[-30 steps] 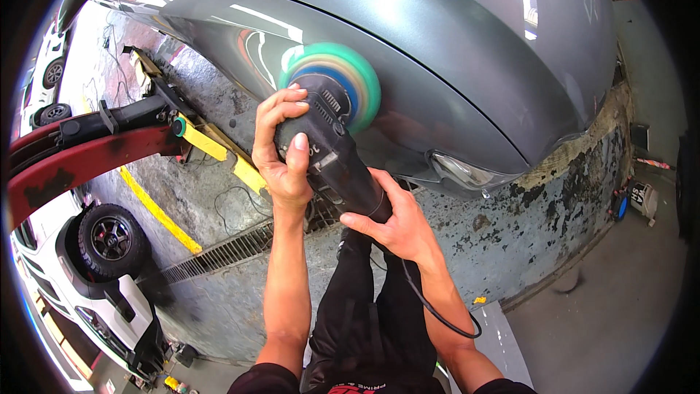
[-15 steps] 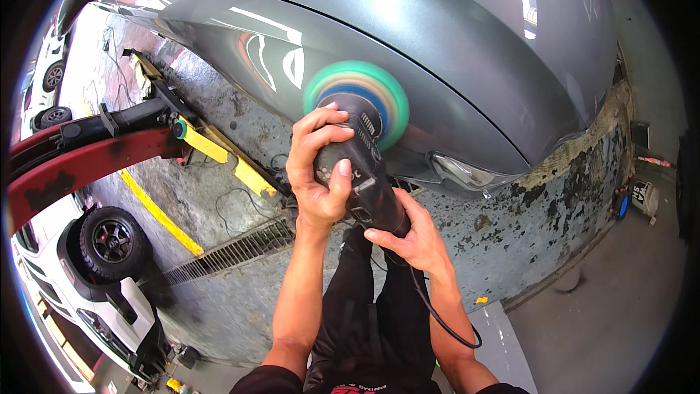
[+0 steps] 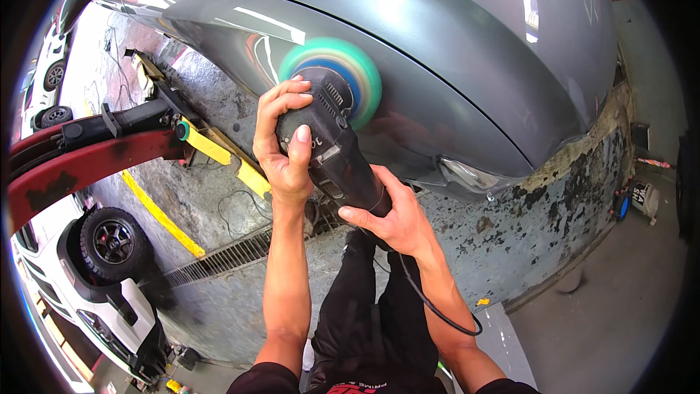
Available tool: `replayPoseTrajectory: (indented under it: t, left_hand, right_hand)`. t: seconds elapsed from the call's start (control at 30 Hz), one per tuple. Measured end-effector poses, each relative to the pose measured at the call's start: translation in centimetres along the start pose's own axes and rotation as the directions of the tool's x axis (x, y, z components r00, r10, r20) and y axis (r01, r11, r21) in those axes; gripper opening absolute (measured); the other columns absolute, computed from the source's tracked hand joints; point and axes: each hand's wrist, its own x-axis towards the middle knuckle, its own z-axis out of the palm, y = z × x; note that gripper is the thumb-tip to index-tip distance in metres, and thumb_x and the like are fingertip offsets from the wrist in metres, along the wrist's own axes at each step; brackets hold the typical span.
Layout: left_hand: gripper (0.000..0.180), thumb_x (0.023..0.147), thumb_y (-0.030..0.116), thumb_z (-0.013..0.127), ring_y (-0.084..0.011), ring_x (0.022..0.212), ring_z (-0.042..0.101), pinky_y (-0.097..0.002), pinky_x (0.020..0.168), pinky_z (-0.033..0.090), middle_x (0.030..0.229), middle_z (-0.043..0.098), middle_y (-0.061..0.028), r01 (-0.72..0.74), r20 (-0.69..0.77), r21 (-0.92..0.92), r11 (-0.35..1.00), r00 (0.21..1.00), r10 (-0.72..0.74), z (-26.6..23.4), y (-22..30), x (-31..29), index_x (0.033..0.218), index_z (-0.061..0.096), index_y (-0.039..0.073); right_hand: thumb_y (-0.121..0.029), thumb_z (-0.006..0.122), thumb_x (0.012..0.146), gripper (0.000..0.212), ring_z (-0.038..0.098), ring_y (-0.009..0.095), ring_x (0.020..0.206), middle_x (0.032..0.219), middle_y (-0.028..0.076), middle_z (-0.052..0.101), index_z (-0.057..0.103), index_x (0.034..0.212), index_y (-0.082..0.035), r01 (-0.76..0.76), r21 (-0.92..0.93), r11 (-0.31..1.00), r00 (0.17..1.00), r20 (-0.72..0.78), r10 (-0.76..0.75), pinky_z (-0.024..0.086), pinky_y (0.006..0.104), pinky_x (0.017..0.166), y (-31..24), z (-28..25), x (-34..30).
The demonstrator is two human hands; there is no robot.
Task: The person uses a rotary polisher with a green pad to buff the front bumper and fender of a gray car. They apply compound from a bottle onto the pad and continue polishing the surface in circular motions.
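I've got the polisher (image 3: pixel 351 174) in both hands: left grip (image 3: pixel 286 166) curled over its head, thumb along the top, right grip (image 3: pixel 399 217) wrapped round the rear end. Green pad (image 3: pixel 370 82) blurred, against the grey car's side panel (image 3: pixel 412 117), between its upper and lower edges, left of the headlight (image 3: pixel 467 175). Cord (image 3: pixel 430 306) drops past my right forearm (image 3: pixel 446 288).

pretty bright overall | streaky glare on the grey car (image 3: pixel 452 51) | floor (image 3: pixel 89 55) kinda blown out upper left | green pad (image 3: pixel 368 76) motion-blurred | fisheye bend, black corners
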Motion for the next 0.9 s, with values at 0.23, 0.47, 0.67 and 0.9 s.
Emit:
replayPoseTrajectory:
  t: [0.23,0.47,0.67,0.9]
  left_hand:
    - [0.038,0.09,0.024,0.067,-0.0315,0.129,0.062,-0.05,0.121,0.039,0.13,0.068,-0.0202,-0.001,0.007,-0.002,1.0,1.0,0.001,-0.6,-0.1,1.2,0.118,0.07,-0.001]
    - [0.037,0.09,0.023,0.065,-0.0311,0.129,0.062,-0.0487,0.12,0.04,0.13,0.069,-0.0198,0.0,-0.022,-0.013,1.0,1.0,0.0,-1.2,-0.7,1.9,0.118,0.069,-0.001]
    - [0.038,0.091,0.025,0.066,-0.0324,0.129,0.062,-0.0497,0.12,0.04,0.129,0.069,-0.0197,-0.011,0.014,0.009,1.0,1.0,0.011,-1.5,-0.7,1.8,0.118,0.069,-0.001]
    - [0.035,0.088,0.021,0.067,-0.0373,0.132,0.062,-0.05,0.116,0.044,0.129,0.069,-0.0198,0.028,0.064,0.012,1.0,0.998,-0.029,-0.3,0.2,-1.5,0.115,0.071,0.0]
  right_hand:
    - [-0.031,0.093,0.086,0.072,0.068,0.016,0.11,0.121,0.01,0.075,0.06,0.142,0.002,-0.017,0.01,1.0,1.0,0.004,0.017,0.053,0.0346,0.101,-0.9,0.5,0.9]
    - [-0.03,0.093,0.087,0.071,0.068,0.015,0.11,0.122,0.01,0.076,0.061,0.142,0.001,0.035,0.0,0.999,0.999,-0.004,-0.035,0.054,0.035,0.1,-1.1,1.2,1.9]
    - [-0.031,0.094,0.086,0.072,0.069,0.016,0.107,0.12,0.009,0.076,0.061,0.142,0.0,0.018,-0.002,1.0,1.0,-0.023,-0.018,0.054,0.0348,0.099,-1.1,1.3,1.5]
    - [-0.026,0.095,0.082,0.073,0.066,0.015,0.109,0.119,0.008,0.073,0.061,0.142,-0.001,-0.096,0.002,0.995,0.995,-0.036,0.096,0.052,0.0347,0.1,0.8,0.6,-1.4]
